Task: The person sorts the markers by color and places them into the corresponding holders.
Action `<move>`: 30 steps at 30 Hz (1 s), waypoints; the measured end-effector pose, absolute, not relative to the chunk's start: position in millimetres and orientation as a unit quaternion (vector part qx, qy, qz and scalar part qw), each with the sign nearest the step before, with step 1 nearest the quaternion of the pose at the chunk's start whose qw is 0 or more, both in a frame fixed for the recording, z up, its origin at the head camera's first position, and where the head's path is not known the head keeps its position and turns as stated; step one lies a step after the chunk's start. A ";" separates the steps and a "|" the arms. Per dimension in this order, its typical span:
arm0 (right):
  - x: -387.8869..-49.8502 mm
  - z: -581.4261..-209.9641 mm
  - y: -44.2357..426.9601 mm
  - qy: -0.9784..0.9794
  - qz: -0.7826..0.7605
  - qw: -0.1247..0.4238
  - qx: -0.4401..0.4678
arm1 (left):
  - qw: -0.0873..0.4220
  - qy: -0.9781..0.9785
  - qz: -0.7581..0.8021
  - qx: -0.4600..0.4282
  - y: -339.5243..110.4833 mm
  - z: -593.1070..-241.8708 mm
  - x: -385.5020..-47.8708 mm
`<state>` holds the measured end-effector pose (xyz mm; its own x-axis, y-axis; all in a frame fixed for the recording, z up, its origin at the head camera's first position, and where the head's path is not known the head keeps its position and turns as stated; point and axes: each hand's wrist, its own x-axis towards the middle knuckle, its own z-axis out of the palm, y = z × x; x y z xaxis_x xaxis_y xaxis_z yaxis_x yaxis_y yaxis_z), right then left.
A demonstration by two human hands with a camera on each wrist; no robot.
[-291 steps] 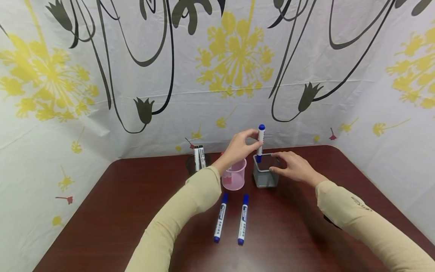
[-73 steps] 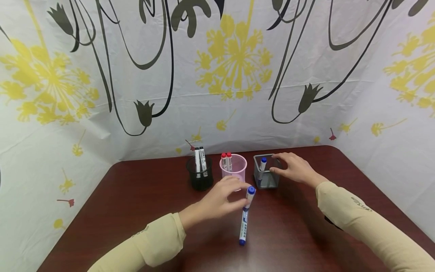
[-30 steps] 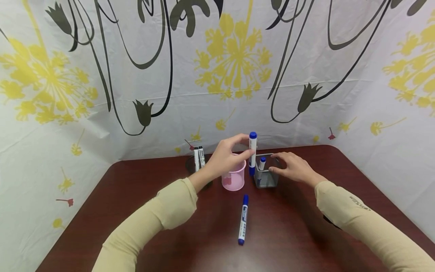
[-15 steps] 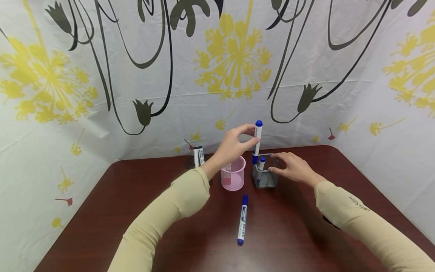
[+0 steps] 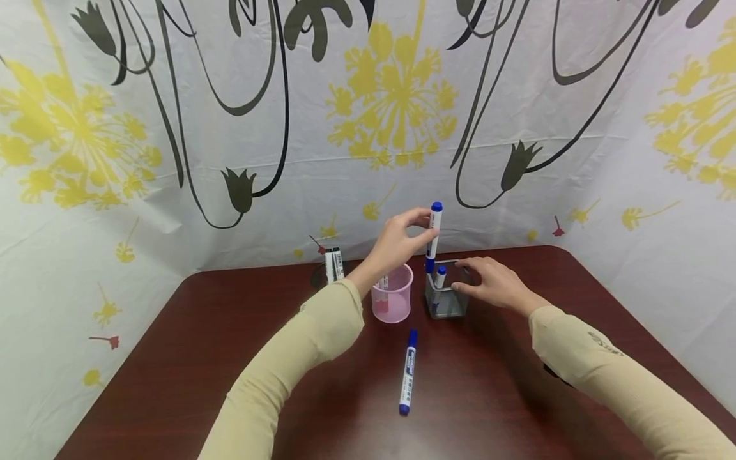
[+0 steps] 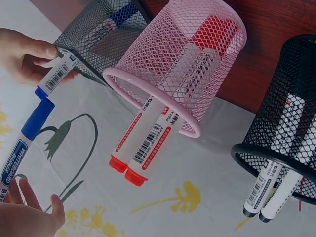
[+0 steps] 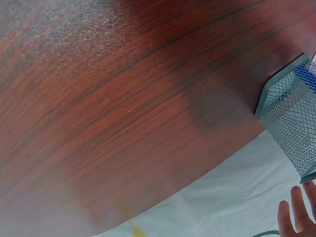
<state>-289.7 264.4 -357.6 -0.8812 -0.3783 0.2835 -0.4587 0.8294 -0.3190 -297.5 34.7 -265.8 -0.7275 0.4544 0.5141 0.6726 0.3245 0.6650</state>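
Observation:
My left hand (image 5: 395,241) pinches a blue-capped whiteboard marker (image 5: 434,231) between thumb and fingers. It stands nearly upright, its lower end at the left rim of a grey square mesh pen holder (image 5: 448,306). One blue marker (image 5: 440,277) leans inside that holder. At the holder's right side my right hand (image 5: 498,282) grips the rim, thumb on the front edge and fingers at the back. In the left wrist view the held marker (image 6: 23,136) is close to the holder's mouth. Another blue marker (image 5: 408,372) lies on the table in front.
A pink mesh cup (image 5: 392,308) with two red markers (image 6: 140,143) stands left of the square holder. Further left is a black mesh cup (image 6: 276,113) with two black markers (image 5: 333,263), partly hidden by the left arm. A patterned cloth (image 5: 276,147) hangs behind the dark table (image 5: 218,358).
One blue marker went into the square holder; the left hand then picked up another from the table and carried it up and right to the rim. The right hand has stayed at the holder.

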 end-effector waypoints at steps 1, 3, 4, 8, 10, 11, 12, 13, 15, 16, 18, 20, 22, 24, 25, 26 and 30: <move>-289.8 -357.5 264.5 -0.951 0.191 0.105 0.219 | 0.117 -0.805 -0.466 -0.349 35.1 -266.1 -298.5; -289.7 -357.4 264.9 -0.951 0.190 0.106 0.220 | 0.118 -0.803 -0.469 -0.349 36.2 -266.2 -300.3; -289.4 -357.2 265.0 -0.951 0.189 0.107 0.219 | 0.120 -0.802 -0.470 -0.348 36.9 -266.2 -301.3; -288.7 -356.9 265.0 -0.951 0.189 0.112 0.219 | 0.123 -0.803 -0.470 -0.345 39.6 -265.0 -304.7; -288.7 -357.1 265.0 -0.951 0.189 0.114 0.218 | 0.122 -0.804 -0.470 -0.342 41.0 -264.2 -305.6; -288.9 -357.6 265.0 -0.951 0.189 0.114 0.218 | 0.121 -0.806 -0.470 -0.340 41.8 -264.0 -306.1; -288.9 -357.8 264.9 -0.950 0.190 0.114 0.219 | 0.118 -0.806 -0.470 -0.338 42.5 -263.9 -306.6; -289.1 -358.2 264.9 -0.950 0.191 0.114 0.218 | 0.117 -0.807 -0.470 -0.337 43.3 -263.9 -306.7; -289.3 -359.0 264.7 -0.950 0.191 0.113 0.218 | 0.115 -0.807 -0.472 -0.335 45.0 -264.1 -307.5; -289.5 -359.4 264.7 -0.950 0.192 0.112 0.218 | 0.114 -0.807 -0.473 -0.334 45.8 -264.5 -308.0; -289.5 -359.9 264.7 -0.950 0.192 0.110 0.218 | 0.113 -0.806 -0.476 -0.332 47.7 -265.2 -309.2; -289.4 -360.1 264.8 -0.951 0.191 0.109 0.217 | 0.115 -0.806 -0.478 -0.330 49.8 -266.6 -311.0; -289.5 -360.1 264.9 -0.951 0.192 0.109 0.219 | 0.115 -0.806 -0.479 -0.328 52.2 -268.4 -312.9; -289.4 -359.7 264.8 -0.950 0.193 0.109 0.220 | 0.112 -0.808 -0.479 -0.325 54.7 -270.6 -314.8; -289.3 -359.4 264.6 -0.950 0.193 0.109 0.221 | 0.110 -0.810 -0.478 -0.322 55.9 -271.8 -315.5; -289.2 -359.4 264.5 -0.950 0.193 0.109 0.222 | 0.109 -0.811 -0.477 -0.320 57.2 -273.0 -316.0; -288.4 -358.3 264.2 -0.950 0.192 0.110 0.221 | 0.102 -0.816 -0.474 -0.313 61.9 -277.1 -317.5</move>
